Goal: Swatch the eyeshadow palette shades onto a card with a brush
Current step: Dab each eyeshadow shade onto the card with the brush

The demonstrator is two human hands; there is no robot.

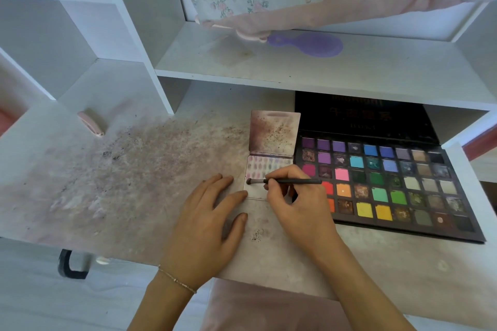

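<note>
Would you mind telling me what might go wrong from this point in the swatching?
The right hand pinches the thin black brush over the small white swatch card; its palm might smear the pastel swatches. Loose dark powder lies beside the flat left hand and could dirty the card.

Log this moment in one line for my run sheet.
right hand grips brush | tip on card | left hand flat beside card | palette open

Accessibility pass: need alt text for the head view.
A right hand holds a brush tip-down on a swatch card while the left hand rests flat beside it. An open eyeshadow palette lies to the right on a powder-stained white desk.
</note>
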